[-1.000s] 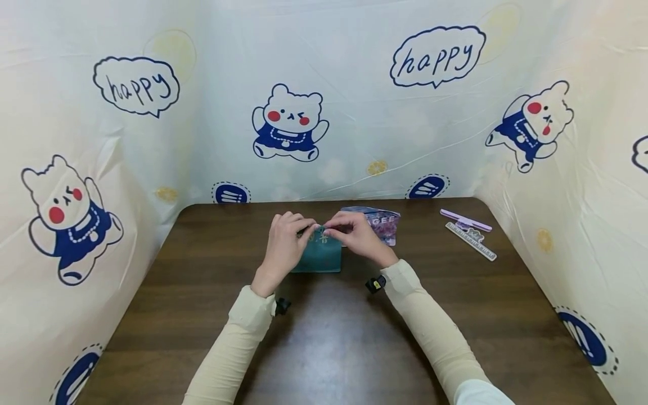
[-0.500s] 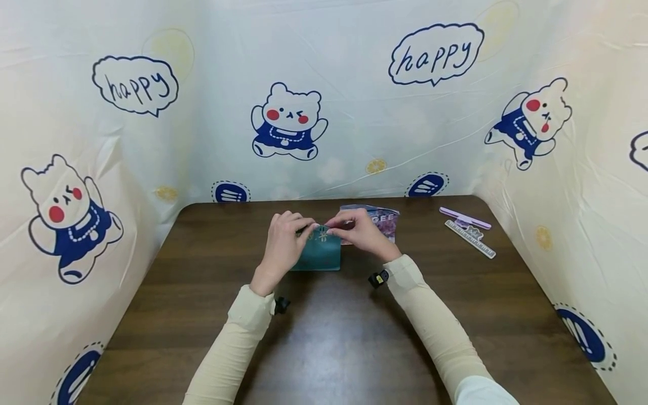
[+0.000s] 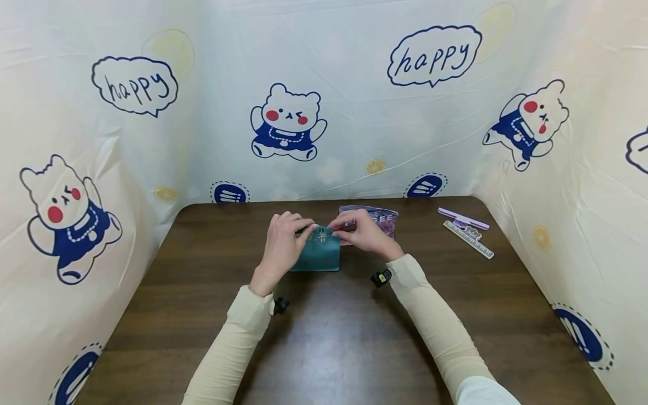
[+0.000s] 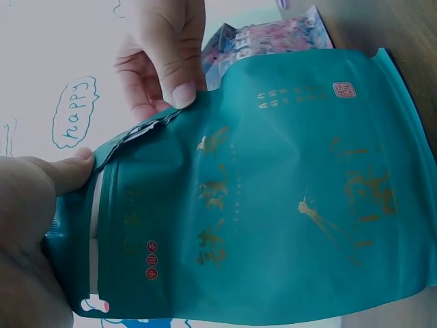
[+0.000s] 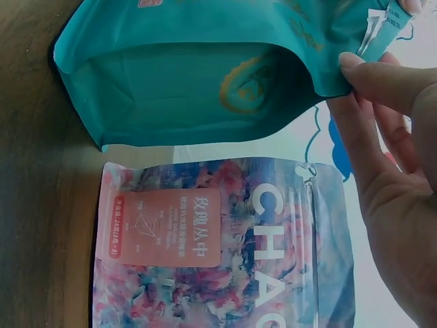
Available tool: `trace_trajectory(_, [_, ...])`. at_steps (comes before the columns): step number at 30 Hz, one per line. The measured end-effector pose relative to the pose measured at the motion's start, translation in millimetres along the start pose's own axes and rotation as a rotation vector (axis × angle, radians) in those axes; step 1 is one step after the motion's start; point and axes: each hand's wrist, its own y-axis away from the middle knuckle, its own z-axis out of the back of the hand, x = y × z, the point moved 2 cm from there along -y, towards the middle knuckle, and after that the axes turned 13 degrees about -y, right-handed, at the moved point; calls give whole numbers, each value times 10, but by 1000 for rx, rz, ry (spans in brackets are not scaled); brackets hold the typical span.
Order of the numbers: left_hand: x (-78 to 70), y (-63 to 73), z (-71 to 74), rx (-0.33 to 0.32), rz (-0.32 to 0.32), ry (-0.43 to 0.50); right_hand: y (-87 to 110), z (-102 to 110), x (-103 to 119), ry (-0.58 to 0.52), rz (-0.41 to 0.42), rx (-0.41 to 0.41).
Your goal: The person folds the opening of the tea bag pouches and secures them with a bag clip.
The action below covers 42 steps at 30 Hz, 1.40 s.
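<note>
Along the top of the teal pouch (image 4: 273, 184), which seems to stand on the table (image 3: 324, 349), left hand (image 3: 282, 242) and right hand (image 3: 368, 233) each pinch the edge. If either thumb slips, the pouch could sag or tip toward the floral pouch (image 5: 235, 246) behind. The left wrist view hides the left fingers; whether the mouth is sealed is unclear.

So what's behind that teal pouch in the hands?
In the left wrist view, a multicoloured pouch and the pale printed backdrop show past the teal pouch. It covers part of the multicoloured pouch, and anything else directly behind it cannot be seen there.
</note>
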Motion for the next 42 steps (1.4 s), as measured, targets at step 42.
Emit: trace_trajectory(42, [-27, 8, -53, -23, 31, -6, 95, -139, 234, 85, 91, -146])
